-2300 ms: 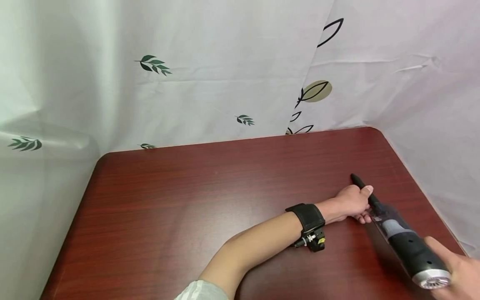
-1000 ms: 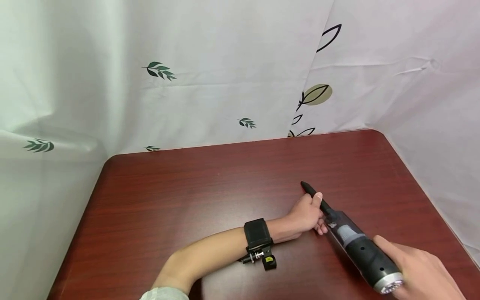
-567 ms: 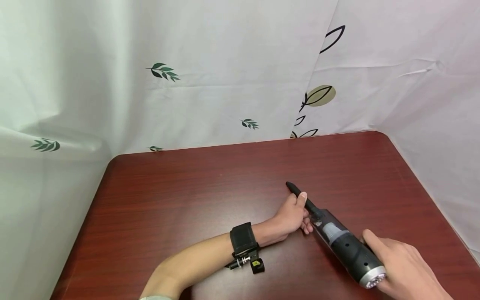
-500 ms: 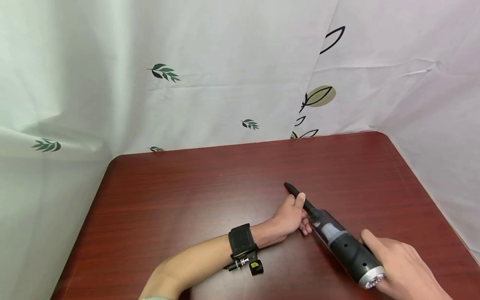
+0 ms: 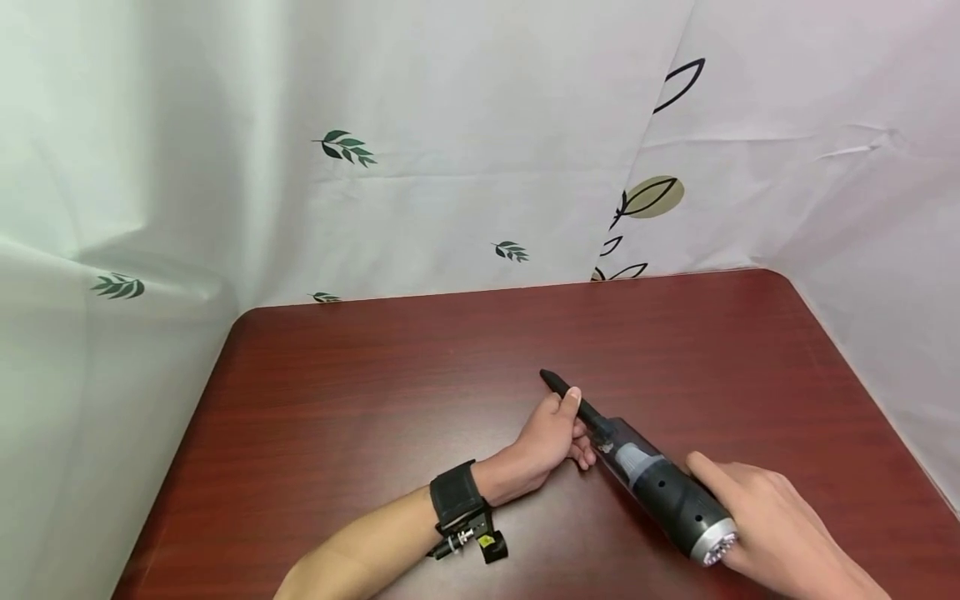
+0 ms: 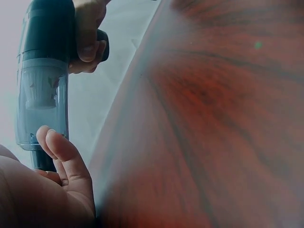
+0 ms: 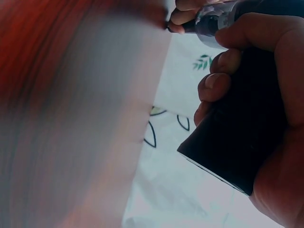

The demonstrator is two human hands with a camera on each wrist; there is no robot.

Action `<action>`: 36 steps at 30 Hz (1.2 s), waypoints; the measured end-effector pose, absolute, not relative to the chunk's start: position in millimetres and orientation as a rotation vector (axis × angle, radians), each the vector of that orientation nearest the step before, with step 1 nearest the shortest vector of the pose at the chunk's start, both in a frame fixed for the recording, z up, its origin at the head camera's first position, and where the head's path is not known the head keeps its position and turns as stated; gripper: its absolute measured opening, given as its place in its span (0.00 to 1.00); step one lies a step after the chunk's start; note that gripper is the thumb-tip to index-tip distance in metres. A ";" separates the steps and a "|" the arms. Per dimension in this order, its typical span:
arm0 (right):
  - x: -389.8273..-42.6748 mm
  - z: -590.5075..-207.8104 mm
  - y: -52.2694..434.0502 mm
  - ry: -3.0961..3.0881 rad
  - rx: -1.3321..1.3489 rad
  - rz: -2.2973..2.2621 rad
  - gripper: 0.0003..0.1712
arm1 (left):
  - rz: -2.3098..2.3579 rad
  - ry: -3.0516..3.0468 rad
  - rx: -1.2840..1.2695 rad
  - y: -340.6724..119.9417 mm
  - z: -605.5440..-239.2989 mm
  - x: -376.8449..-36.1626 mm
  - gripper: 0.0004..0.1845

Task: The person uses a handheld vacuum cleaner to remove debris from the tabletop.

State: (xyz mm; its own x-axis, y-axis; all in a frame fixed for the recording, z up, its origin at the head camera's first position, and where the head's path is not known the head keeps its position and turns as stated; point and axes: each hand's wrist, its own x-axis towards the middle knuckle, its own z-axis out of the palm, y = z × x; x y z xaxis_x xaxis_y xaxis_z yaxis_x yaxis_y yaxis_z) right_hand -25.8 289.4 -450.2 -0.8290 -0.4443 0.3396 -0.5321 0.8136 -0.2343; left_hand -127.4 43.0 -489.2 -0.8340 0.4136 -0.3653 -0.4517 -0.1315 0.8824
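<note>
A black handheld vacuum cleaner [image 5: 663, 492] with a clear dust cup and a silver vented end is held above the table, angled toward the far left. My right hand [image 5: 776, 517] grips its handle [image 7: 237, 118], fingers wrapped round it in the right wrist view. My left hand [image 5: 551, 437] pinches the slim black nozzle [image 5: 555, 382] between thumb and fingers, close to the dust cup [image 6: 42, 104]. The nozzle's tip sticks out beyond the left thumb. In the left wrist view some of the left fingers curve up beside the cup's end.
A dark red wood-grain table [image 5: 360, 375] lies beneath both hands. White curtains [image 5: 435, 100] with leaf prints close off the back and sides. A black strap [image 5: 456, 496] with a small camera is round the left wrist.
Both hands have carried the vacuum cleaner leftward across the table, from near its right edge. The grips look the same throughout. The head view has shifted slightly.
</note>
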 end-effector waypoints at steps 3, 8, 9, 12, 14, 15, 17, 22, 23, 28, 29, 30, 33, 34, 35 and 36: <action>-30.0 -449.2 285.0 -2.730 0.776 0.469 0.30 | 2.016 1.566 -0.042 35.3 -489.7 -128.3 0.18; -37.8 -448.2 278.2 -2.726 0.790 0.529 0.31 | 2.048 1.545 -0.059 22.0 -486.2 -129.6 0.19; -39.1 -448.1 277.2 -2.727 0.786 0.563 0.32 | 2.056 1.543 -0.061 19.4 -485.0 -130.2 0.19; -43.7 -447.6 274.2 -2.720 0.769 0.703 0.33 | 2.079 1.543 -0.059 11.9 -480.9 -133.5 0.20; -47.4 -447.0 272.2 -2.713 0.761 0.822 0.34 | 2.089 1.547 -0.051 6.7 -478.0 -136.5 0.22; -49.6 -446.7 271.1 -2.707 0.765 0.885 0.35 | 2.096 1.547 -0.048 4.1 -476.5 -138.0 0.22; -54.3 -446.0 269.5 -2.687 0.776 1.004 0.36 | 2.119 1.545 -0.045 -1.0 -473.5 -141.3 0.22; -64.7 -443.0 269.7 -2.636 0.773 1.370 0.36 | 2.202 1.528 -0.072 -13.7 -465.9 -150.2 0.23; -66.6 -442.7 270.3 -2.622 0.769 1.432 0.36 | 2.222 1.527 -0.083 -16.0 -464.9 -152.5 0.23; -76.2 -443.3 274.1 -2.561 0.750 1.575 0.33 | 2.330 1.546 -0.132 -27.5 -461.5 -163.7 0.21; -78.0 -443.7 274.7 -2.548 0.759 1.616 0.32 | 2.343 1.556 -0.132 -29.7 -460.9 -165.5 0.19; -80.0 -444.0 275.3 -2.535 0.762 1.661 0.31 | 2.354 1.566 -0.128 -31.9 -460.2 -167.1 0.18; -87.6 -444.4 276.5 -2.484 0.819 1.810 0.26 | 2.356 1.597 -0.100 -37.6 -458.1 -170.4 0.18; -90.8 -444.2 276.6 -2.477 0.834 1.846 0.25 | 2.352 1.612 -0.088 -39.4 -457.7 -171.3 0.18; -94.2 -443.8 276.5 -2.466 0.854 1.894 0.24 | 2.348 1.629 -0.076 -41.0 -457.4 -172.0 0.19; -97.8 -443.4 276.0 -2.457 0.857 1.946 0.21 | 2.346 1.645 -0.071 -42.7 -457.3 -172.9 0.19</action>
